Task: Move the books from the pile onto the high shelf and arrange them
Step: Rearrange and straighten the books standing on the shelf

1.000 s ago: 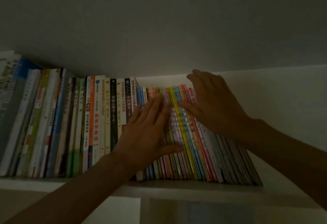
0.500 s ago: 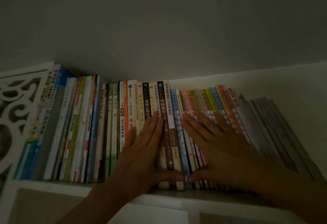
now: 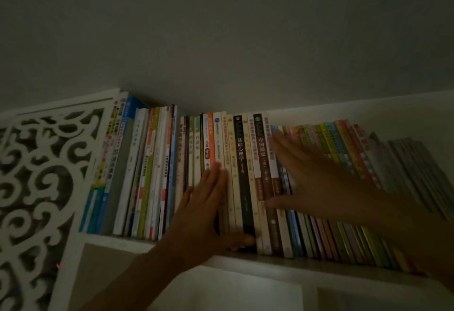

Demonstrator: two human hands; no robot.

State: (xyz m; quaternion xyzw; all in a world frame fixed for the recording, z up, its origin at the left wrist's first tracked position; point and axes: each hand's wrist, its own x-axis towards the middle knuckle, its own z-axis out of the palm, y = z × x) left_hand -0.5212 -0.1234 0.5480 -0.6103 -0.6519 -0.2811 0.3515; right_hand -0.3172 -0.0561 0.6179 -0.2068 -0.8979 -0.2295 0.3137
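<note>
Two bare forearms reach up from the bottom of the frame to a dim, high white shelf (image 3: 344, 265) packed w/ books. Left hand (image 3: 204, 212) lies flat against the spines, fingers straight & close together, fingertips pointing up, thumb stretched out to its right along the lower ends of the spines just above the shelf edge; it holds nothing. Just right of that hand stands a dark-spined book (image 3: 243, 180) w/ pale lettering, upright, and one more spine over, a brown-spined book (image 3: 264, 170). Right hand (image 3: 317, 180), motion-blurred, is spread wide w/ straight fingers pressed on the spines, fingertips near the brown spine, thumb low & pointing left; no grip on anything. Under and to the right of that hand a run of thin colourful books (image 3: 336, 148) leans, tops tilted left, & beyond them a set of grey books (image 3: 412, 163) leans the same way. Left of the left hand, taller upright books (image 3: 147, 170) fill the row out to a white fretwork side panel (image 3: 41, 175). Behind & above it all, a plain grey ceiling (image 3: 221, 28) meets the back of the shelf.
</note>
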